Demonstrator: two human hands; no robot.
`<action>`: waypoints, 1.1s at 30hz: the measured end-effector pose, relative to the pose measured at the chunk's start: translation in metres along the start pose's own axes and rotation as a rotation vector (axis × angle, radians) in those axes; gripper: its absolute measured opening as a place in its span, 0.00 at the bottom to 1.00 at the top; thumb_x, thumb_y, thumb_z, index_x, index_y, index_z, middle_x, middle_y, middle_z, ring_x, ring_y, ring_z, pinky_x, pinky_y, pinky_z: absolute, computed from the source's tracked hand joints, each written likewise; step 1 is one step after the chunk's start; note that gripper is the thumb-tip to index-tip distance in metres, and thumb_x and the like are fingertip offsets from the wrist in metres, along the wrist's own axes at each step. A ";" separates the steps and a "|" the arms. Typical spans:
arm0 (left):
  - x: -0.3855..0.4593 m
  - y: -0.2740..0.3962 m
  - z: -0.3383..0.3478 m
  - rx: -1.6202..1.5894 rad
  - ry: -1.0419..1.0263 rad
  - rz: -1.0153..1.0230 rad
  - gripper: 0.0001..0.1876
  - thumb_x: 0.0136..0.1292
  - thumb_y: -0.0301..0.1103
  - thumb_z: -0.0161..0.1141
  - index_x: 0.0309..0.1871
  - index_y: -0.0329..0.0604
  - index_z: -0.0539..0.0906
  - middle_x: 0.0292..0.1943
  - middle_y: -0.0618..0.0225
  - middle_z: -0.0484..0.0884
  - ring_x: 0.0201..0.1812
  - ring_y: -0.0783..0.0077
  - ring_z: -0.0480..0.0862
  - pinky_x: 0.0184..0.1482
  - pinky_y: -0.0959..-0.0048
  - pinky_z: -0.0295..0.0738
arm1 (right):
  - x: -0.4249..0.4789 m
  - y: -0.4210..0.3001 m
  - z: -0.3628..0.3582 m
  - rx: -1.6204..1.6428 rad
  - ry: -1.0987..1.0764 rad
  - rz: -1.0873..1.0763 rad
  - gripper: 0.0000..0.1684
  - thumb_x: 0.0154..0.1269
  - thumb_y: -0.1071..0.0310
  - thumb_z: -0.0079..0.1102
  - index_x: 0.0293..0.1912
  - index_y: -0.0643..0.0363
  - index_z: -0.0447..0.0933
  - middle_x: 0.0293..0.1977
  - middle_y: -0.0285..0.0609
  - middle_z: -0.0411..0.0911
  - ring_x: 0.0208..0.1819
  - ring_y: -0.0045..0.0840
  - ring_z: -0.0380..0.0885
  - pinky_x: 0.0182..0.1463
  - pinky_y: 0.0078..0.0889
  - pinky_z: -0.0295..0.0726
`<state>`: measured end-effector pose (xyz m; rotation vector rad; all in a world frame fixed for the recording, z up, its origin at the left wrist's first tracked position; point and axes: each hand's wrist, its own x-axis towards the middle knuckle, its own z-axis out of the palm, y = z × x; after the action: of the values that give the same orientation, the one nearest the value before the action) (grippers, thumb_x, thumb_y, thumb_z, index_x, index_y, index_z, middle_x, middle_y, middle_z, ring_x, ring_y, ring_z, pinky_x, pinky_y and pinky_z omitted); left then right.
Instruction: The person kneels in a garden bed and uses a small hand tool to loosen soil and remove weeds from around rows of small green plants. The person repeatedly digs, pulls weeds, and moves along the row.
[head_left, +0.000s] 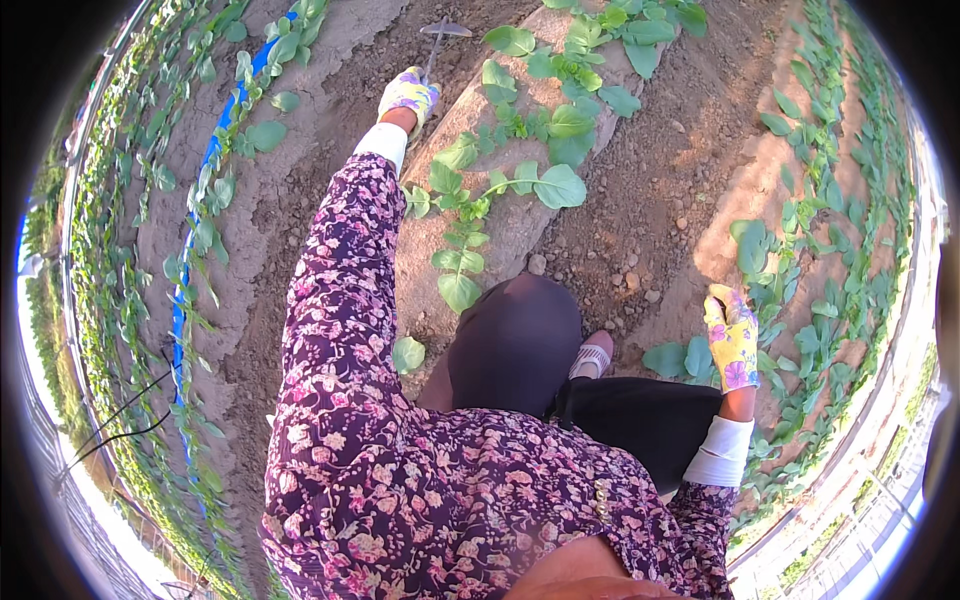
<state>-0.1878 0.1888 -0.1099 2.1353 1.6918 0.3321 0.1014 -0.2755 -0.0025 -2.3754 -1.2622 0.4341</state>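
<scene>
Stretched out at the upper left, my left hand (411, 95), in a yellow and purple floral glove, grips the handle end of a small metal hand hoe (437, 46). The hoe's wide blade rests over the soil furrow, left of a raised bed of leafy radish-like plants (574, 124). My right hand (731, 337), in a matching floral glove, is at the right beside another row of leafy plants (752, 247). Its fingers are curled, and whether it holds anything cannot be told. My dark-trousered knee (517, 341) is bent over the near end of the middle bed.
A blue strip (178, 315) runs along the left plant row. Stones (537, 264) and clods lie in the furrow right of the middle bed, near my shoe (592, 356). Dark thin cables (124, 431) cross the lower left. More plant rows line both sides.
</scene>
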 end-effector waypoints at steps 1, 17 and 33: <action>0.009 0.009 -0.001 0.006 0.024 0.019 0.24 0.55 0.45 0.60 0.54 0.44 0.76 0.47 0.54 0.80 0.50 0.56 0.79 0.53 0.67 0.72 | -0.001 0.000 -0.002 -0.010 0.015 -0.037 0.12 0.63 0.66 0.54 0.45 0.60 0.75 0.39 0.49 0.79 0.38 0.38 0.79 0.44 0.34 0.76; 0.057 -0.087 0.114 0.095 -0.138 0.136 0.18 0.60 0.37 0.48 0.51 0.43 0.78 0.45 0.52 0.80 0.49 0.55 0.79 0.51 0.65 0.73 | 0.002 -0.016 -0.006 -0.079 -0.059 0.018 0.14 0.64 0.63 0.52 0.46 0.61 0.75 0.41 0.52 0.78 0.45 0.43 0.77 0.48 0.38 0.74; -0.176 -0.178 -0.009 -0.202 -0.292 -0.251 0.22 0.63 0.32 0.51 0.61 0.45 0.71 0.51 0.59 0.80 0.50 0.67 0.80 0.51 0.75 0.70 | 0.025 -0.002 0.013 -0.112 -0.151 -0.008 0.13 0.63 0.64 0.54 0.44 0.59 0.74 0.38 0.51 0.79 0.43 0.44 0.77 0.47 0.39 0.73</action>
<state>-0.3896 0.0539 -0.1705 1.7102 1.6531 0.1056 0.1076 -0.2510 -0.0146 -2.4686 -1.3961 0.5636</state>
